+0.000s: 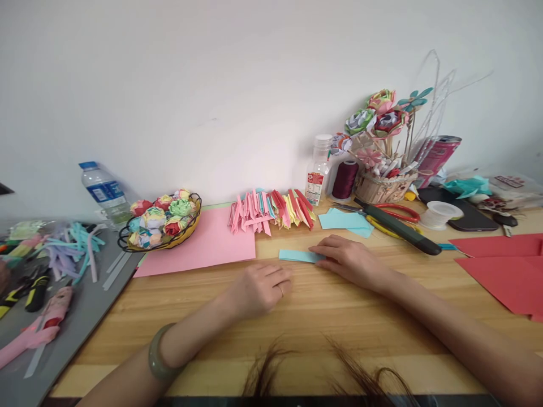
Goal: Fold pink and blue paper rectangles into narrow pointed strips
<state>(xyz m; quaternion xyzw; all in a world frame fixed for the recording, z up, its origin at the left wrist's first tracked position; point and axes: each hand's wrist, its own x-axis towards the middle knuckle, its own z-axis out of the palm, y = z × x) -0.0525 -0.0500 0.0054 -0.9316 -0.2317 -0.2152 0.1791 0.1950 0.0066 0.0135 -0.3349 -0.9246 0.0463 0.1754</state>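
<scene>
A folded light-blue paper strip (299, 256) lies on the wooden table in front of me. My right hand (350, 261) grips its right end, with the thumb below and the fingertips on top. My left hand (263, 289) rests palm down just left of and nearer than the strip, its fingers loosely bent; I see nothing in it, though the palm side is hidden. Behind the strip stands a row of folded paper pieces (271, 212) in pink, red and yellow. A few flat light-blue paper pieces (345, 221) lie beyond my right hand.
Pink paper sheet (212, 240) and a basket (190, 229) of paper flowers are at left, near a water bottle (104, 192). Right hold scissors (411, 212), a dark-green-handled tool (399, 229), purple thread (345, 180), a clear bottle (320, 169), a flower pot (384, 188) and red paper (509, 280).
</scene>
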